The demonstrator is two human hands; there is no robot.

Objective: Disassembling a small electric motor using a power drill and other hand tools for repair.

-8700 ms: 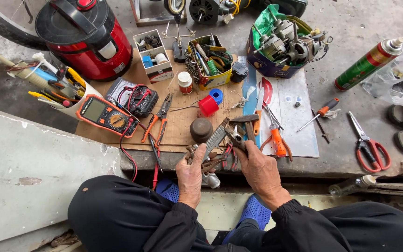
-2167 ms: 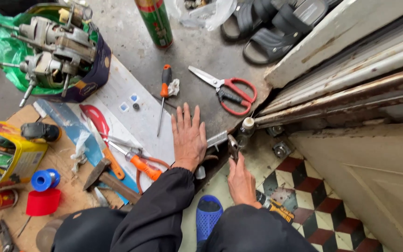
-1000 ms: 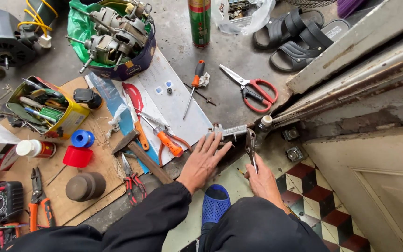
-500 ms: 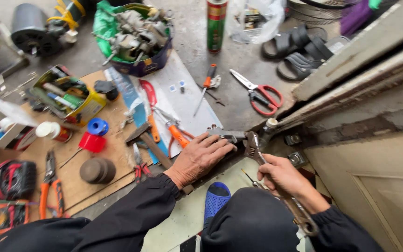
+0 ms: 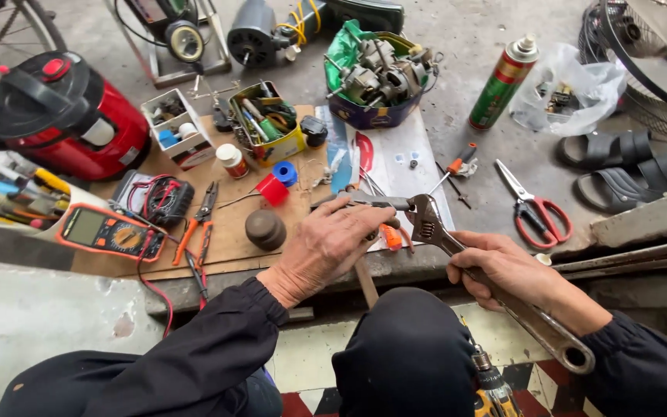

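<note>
rough grey concrete floor (image 5: 472, 31) in flat daylight; a concrete step edge (image 5: 411, 266) crosses the scene, with red, black and pale patterned tiles (image 5: 310, 401) below and a weathered wooden frame (image 5: 650, 224) at right.

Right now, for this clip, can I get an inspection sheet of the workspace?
Surface: cardboard sheet on a concrete ledge, crowded with tools.
Job's things: adjustable wrench, its head at a metal rod.
Clutter: orange multimeter, pliers, red-handled scissors, spray can, red kettle, bowl of motor parts, parts boxes.
Hands: left hand grips the rod; right hand holds the wrench handle.
Cables: red multimeter lead hangs over the edge.
Surroundings: black sandals, fan guard, tiled floor.
</note>
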